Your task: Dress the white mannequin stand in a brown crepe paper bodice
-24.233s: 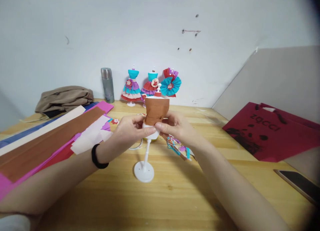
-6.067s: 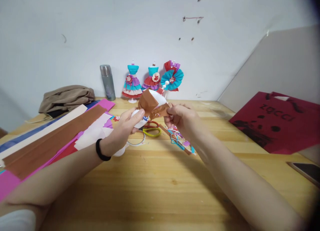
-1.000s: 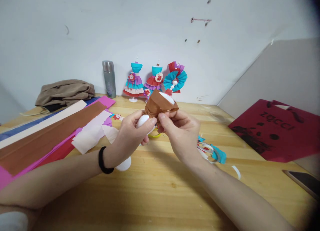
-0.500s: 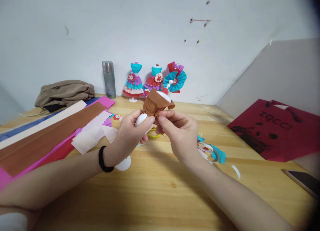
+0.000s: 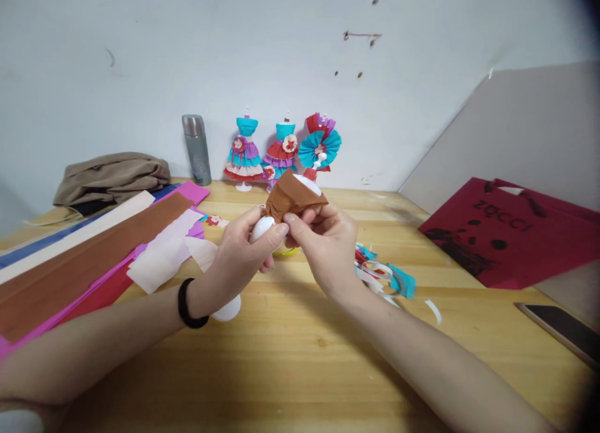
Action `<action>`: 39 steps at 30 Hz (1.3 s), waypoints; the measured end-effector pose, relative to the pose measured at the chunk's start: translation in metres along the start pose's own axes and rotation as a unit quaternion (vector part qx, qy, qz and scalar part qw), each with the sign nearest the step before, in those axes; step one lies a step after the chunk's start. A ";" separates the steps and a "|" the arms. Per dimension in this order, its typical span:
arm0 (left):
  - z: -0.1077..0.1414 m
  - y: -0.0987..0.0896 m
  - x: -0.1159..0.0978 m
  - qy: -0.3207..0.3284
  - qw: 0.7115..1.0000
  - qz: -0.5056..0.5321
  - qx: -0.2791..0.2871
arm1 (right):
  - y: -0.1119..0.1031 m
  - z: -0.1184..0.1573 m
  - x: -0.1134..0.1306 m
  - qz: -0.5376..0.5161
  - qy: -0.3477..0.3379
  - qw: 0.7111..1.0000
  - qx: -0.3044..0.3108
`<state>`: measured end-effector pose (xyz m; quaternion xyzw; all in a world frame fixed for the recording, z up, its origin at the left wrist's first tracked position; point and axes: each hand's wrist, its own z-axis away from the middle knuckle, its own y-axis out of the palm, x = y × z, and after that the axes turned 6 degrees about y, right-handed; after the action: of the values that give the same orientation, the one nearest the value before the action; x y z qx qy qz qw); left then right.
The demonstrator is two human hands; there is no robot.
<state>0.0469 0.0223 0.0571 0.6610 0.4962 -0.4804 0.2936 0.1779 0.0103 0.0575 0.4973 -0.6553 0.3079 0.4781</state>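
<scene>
Above the table I hold a small white mannequin [image 5: 308, 182], tilted with its neck end pointing away to the right. Brown crepe paper [image 5: 293, 194] wraps its torso and is gathered at the waist. My left hand [image 5: 241, 242] is closed around the lower white part, its thumb up near the waist. My right hand [image 5: 325, 242] pinches the brown paper at the waist between thumb and fingers. Its other fingertips are partly hidden behind the paper. Something yellow [image 5: 285, 252] shows on the table beneath my hands.
Three small figures in paper dresses [image 5: 244, 152] stand by the wall, next to a grey thermos [image 5: 197, 152]. Crepe paper strips [image 5: 94, 258] and a folded cloth [image 5: 112, 177] lie left. Tape and scraps [image 5: 387, 277], a red bag [image 5: 506, 239] and a phone [image 5: 562, 330] are right.
My right hand has shifted up and in against the waist. The brown paper's end that stuck out on the right now lies closer to the mannequin. My view has turned slightly right.
</scene>
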 end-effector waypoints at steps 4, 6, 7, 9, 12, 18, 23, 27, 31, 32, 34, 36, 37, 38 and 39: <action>-0.003 -0.001 0.000 -0.017 1.000 -0.005 -0.002 | 0.000 -0.002 0.004 -0.011 0.022 0.999 0.024; -0.004 -0.002 -0.001 -0.037 0.999 -0.009 0.001 | -0.001 -0.003 0.006 -0.029 0.029 0.998 0.055; -0.005 -0.003 -0.001 -0.046 0.999 -0.008 0.003 | -0.002 -0.003 0.007 -0.043 0.031 0.996 0.070; -0.007 -0.005 -0.002 -0.061 0.998 0.006 0.007 | -0.004 -0.003 0.008 -0.068 0.029 0.993 0.091; -0.010 -0.009 -0.001 -0.071 0.996 0.053 0.023 | -0.007 -0.003 0.006 -0.085 0.023 0.991 0.103; -0.015 -0.013 0.006 -0.109 0.976 0.179 0.059 | -0.006 -0.004 0.002 -0.052 0.026 0.992 0.111; -0.016 -0.014 0.009 -0.131 0.959 0.239 0.080 | -0.006 -0.001 -0.001 -0.032 -0.015 0.991 0.128; -0.016 -0.014 0.009 -0.132 0.959 0.240 0.077 | -0.006 0.001 0.000 -0.026 -0.033 0.990 0.133; -0.016 -0.014 0.010 -0.128 0.955 0.253 0.088 | -0.003 0.003 0.003 -0.060 -0.005 0.988 0.143; -0.016 -0.014 0.011 -0.129 0.953 0.257 0.091 | -0.002 0.003 0.004 -0.068 -0.001 0.987 0.144; -0.016 -0.013 0.012 -0.133 0.952 0.260 0.095 | -0.001 0.003 0.004 -0.080 0.007 0.986 0.144; -0.016 -0.012 0.012 -0.135 0.952 0.256 0.099 | 0.000 0.003 0.004 -0.086 0.013 0.986 0.144; -0.017 -0.012 0.011 -0.134 0.952 0.255 0.103 | 0.000 0.003 0.004 -0.087 0.016 0.986 0.145; -0.017 -0.012 0.011 -0.132 0.951 0.257 0.110 | -0.001 0.002 0.004 -0.087 0.017 0.985 0.146; -0.018 -0.012 0.010 -0.130 0.950 0.260 0.117 | -0.001 0.002 0.005 -0.087 0.017 0.985 0.147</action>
<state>0.0424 0.0452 0.0553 0.7282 0.2052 -0.5242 0.3909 0.1781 0.0063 0.0610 0.6118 -0.5493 0.3661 0.4358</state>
